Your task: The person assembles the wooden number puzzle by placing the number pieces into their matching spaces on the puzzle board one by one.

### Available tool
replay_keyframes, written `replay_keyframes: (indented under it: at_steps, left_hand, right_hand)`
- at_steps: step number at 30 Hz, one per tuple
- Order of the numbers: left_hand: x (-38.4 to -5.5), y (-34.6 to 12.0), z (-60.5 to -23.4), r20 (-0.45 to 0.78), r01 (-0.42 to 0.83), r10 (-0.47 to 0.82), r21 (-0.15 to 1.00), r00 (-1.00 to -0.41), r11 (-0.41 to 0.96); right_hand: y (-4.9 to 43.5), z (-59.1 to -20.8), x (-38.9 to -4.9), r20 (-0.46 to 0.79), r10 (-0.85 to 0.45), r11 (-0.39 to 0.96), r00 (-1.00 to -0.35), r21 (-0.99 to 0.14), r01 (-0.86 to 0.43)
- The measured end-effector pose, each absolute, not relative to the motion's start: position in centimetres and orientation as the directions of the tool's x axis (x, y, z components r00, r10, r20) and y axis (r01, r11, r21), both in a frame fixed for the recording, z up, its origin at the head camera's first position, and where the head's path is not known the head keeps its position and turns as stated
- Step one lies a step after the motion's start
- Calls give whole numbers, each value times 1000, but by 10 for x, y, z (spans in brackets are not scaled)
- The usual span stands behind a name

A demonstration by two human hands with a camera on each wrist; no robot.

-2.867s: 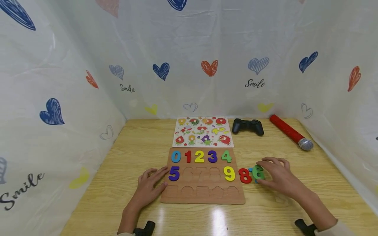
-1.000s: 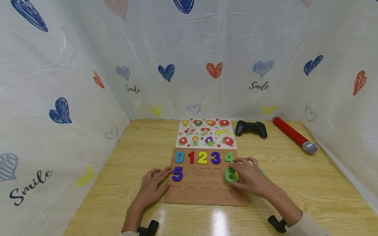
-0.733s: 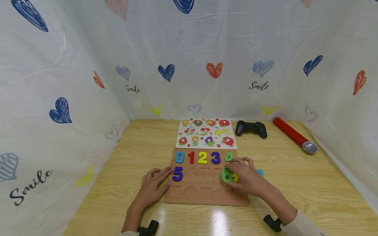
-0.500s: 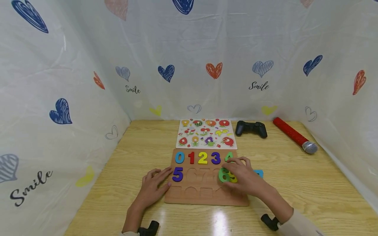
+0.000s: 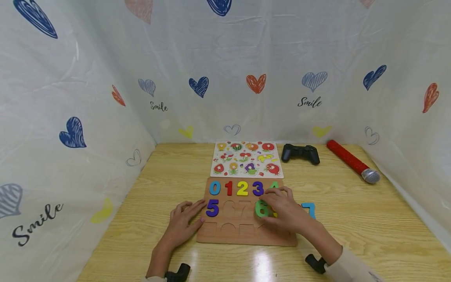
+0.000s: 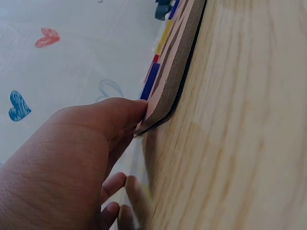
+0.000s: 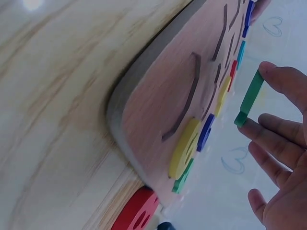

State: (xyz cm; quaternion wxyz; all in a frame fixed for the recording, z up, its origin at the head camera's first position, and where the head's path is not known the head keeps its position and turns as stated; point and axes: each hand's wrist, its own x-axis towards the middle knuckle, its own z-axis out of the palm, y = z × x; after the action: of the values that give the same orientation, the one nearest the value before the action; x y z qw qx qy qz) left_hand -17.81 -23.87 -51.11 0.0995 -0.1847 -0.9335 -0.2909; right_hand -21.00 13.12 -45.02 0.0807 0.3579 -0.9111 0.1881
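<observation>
My right hand (image 5: 287,213) pinches a green number 6 (image 5: 260,208) between thumb and fingertips. In the right wrist view the green piece is held on edge, raised off the wooden number board (image 5: 225,238). Fingertips of my left hand (image 5: 179,225) touch the board's left edge beside the purple 5 (image 5: 212,208). Along the top row sit blue 0 (image 5: 215,188), red 1, yellow 2, purple 3 and a partly covered green 4. A yellow 9 (image 7: 184,148) lies in the second row, mostly hidden by my right hand in the head view.
Right of the board lie a blue 7 (image 5: 309,208) and a red 8 (image 7: 136,211), the latter nearly all hidden in the head view. Behind the board are a fruit puzzle board (image 5: 246,159), a black game controller (image 5: 300,154) and a red microphone (image 5: 347,157).
My right hand has taken the green 6 from the pieces beside the board and carried it left over the second row. The blue 7 has come into view. My left hand stays at the board's edge.
</observation>
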Motion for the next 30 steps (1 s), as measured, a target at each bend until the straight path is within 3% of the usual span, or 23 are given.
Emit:
replay_keyframes:
  at_steps: [16, 30]
  left_hand:
    - [-179, -239, -512, 276, 389, 282, 513, -919, 765]
    - [-179, -239, -512, 282, 391, 281, 511, -917, 765]
  right_hand:
    - [106, -451, -216, 215, -624, 701, -751, -271, -660]
    - [90, -451, -219, 212, -647, 683, -732, -266, -680]
